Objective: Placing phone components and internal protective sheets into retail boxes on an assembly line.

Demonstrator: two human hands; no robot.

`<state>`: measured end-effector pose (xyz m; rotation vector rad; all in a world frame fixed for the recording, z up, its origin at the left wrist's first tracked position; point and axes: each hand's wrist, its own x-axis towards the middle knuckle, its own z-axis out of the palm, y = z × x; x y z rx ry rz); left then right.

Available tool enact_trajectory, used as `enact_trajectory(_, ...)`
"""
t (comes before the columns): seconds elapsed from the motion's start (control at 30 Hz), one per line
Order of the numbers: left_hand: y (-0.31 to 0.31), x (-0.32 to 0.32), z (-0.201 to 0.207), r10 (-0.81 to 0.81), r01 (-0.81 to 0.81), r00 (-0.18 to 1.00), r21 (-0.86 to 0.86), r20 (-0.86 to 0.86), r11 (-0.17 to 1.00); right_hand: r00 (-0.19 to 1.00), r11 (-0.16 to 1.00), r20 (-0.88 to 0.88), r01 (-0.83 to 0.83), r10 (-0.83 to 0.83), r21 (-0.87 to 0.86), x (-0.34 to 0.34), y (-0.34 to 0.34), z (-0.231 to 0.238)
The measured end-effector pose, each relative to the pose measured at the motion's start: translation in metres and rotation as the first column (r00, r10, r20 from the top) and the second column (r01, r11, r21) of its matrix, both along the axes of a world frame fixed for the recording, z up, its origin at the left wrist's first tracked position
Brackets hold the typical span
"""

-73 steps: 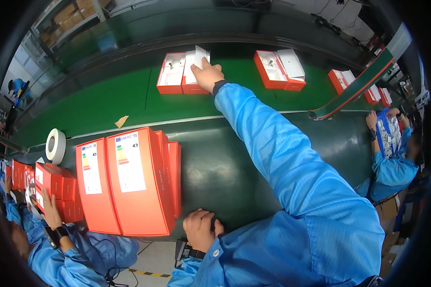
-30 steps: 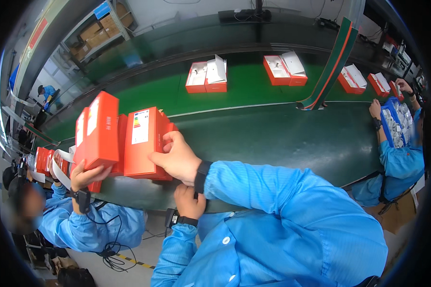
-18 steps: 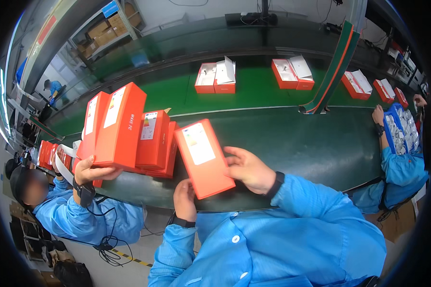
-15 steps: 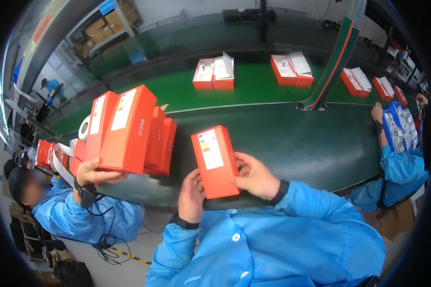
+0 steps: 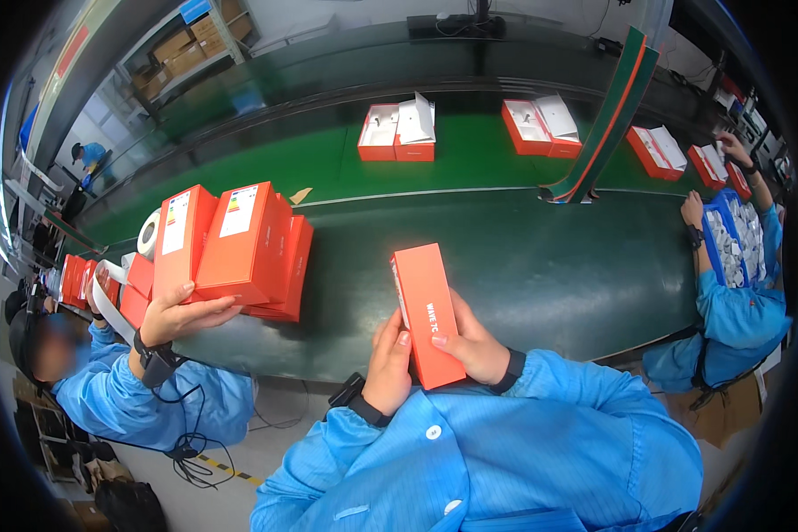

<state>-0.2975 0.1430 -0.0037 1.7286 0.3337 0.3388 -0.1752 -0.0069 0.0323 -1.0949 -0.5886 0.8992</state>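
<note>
A closed orange-red carton (image 5: 428, 306) is held upright between my two hands, close to my body at the near edge of the dark table. One narrow printed side faces me. My left hand (image 5: 389, 364) grips its lower left, thumb against the edge. My right hand (image 5: 477, 344) wraps the lower right, with its thumb pressed on the printed side. To the left, a co-worker's hand (image 5: 182, 317) supports a stack of similar orange-red cartons (image 5: 239, 244), two of them showing white labels on top.
Open orange-red boxes with white inserts (image 5: 379, 133) stand along the green conveyor (image 5: 470, 164). A green-and-orange post (image 5: 605, 120) rises at the table's far edge. At right, another person reaches over a blue bin (image 5: 727, 235) of small wrapped parts. A tape roll (image 5: 149, 233) stands behind the stack.
The carton in my hands has turned from its labelled face to a narrow side and come closer to me. The co-worker's cartons have lowered. At right, one arm now reaches toward the conveyor.
</note>
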Motion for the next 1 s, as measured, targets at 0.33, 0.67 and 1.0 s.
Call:
enact_trajectory(0.33, 0.027, -0.007, 0.021, -0.112, 0.132, 0.991, -0.539, 0.070, 0.832, 0.992, 0.995, 0.089, 0.093, -0.090, -0.028, -0.011, 0.015, -0.023)
enact_trajectory(0.67, 0.056, 0.003, 0.018, -0.332, 0.231, 0.943, -0.662, -0.028, 0.713, 0.967, 0.980, 0.238, 0.133, -0.095, -0.149, -0.012, 0.019, -0.027)
enact_trajectory(1.0, 0.079, 0.014, 0.030, -0.499, 0.369, 0.867, -0.662, -0.009, 0.653, 0.946, 0.964, 0.306, 0.177, -0.110, -0.198, -0.019, 0.024, -0.030)
